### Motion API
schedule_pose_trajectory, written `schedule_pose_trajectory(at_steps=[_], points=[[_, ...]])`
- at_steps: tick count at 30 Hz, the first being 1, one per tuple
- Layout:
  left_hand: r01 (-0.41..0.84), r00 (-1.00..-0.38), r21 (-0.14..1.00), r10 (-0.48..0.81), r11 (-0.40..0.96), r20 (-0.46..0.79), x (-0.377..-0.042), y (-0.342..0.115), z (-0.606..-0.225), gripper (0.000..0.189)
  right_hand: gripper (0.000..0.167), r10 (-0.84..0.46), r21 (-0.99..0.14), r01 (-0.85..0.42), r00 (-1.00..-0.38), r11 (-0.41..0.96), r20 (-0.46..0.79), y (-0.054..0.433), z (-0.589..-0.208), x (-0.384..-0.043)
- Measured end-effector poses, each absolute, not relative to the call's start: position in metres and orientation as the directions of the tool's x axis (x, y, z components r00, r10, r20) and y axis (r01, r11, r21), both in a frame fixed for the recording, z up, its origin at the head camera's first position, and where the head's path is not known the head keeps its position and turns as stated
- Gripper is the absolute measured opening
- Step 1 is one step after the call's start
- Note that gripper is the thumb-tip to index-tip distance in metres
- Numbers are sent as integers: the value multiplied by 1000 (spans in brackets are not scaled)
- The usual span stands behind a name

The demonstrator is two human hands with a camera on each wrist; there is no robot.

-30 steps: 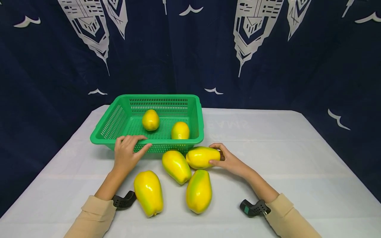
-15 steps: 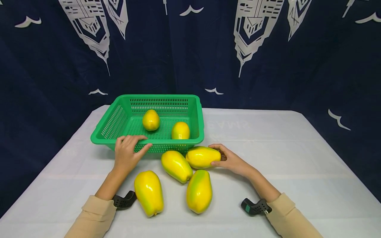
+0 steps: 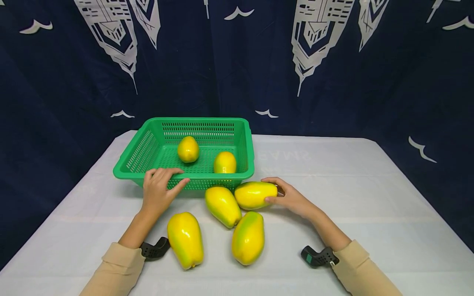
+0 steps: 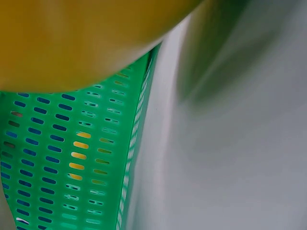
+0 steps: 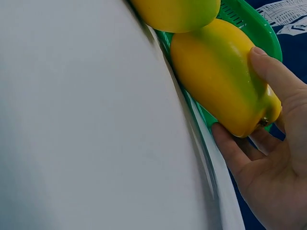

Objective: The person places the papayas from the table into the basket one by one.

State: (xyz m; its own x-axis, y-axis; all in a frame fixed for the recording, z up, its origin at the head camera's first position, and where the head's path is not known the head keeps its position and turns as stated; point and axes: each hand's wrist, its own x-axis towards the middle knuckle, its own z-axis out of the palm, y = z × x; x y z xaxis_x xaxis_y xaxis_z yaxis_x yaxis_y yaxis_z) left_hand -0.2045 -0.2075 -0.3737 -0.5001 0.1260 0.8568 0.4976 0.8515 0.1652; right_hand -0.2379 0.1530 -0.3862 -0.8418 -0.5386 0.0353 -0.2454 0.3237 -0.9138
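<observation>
My left hand (image 3: 159, 189) holds the near rim of the green plastic basket (image 3: 137, 177), fingers over the edge and thumb outside. My right hand (image 3: 290, 199) grips one end of a yellow papaya (image 3: 253, 195) lying just in front of the basket's near right corner. In the right wrist view, the thumb is on top of this papaya (image 5: 220, 76) and the fingers reach around its stem end. A second papaya (image 3: 223, 206) lies against its left side. Two more papayas, one greenish (image 3: 248, 238) and one yellow (image 3: 185, 240), lie nearer the person.
Inside the basket are two yellow fruits, one toward the back (image 3: 188, 149) and one by the near wall (image 3: 224, 162). A white cloth (image 3: 352, 185) covers the table. A dark blue printed curtain (image 3: 237, 74) hangs behind it.
My right hand and the papaya it grips have shifted slightly to the right. The papaya beside it has also moved a little right. My left hand stays on the basket rim.
</observation>
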Motion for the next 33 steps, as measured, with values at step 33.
schedule_pose_trajectory(at_steps=[33], points=[[501, -508, 170, 129, 849, 852, -206, -208, -374, 54, 49, -533, -899, -278, -844, 337, 61, 157, -367, -237]])
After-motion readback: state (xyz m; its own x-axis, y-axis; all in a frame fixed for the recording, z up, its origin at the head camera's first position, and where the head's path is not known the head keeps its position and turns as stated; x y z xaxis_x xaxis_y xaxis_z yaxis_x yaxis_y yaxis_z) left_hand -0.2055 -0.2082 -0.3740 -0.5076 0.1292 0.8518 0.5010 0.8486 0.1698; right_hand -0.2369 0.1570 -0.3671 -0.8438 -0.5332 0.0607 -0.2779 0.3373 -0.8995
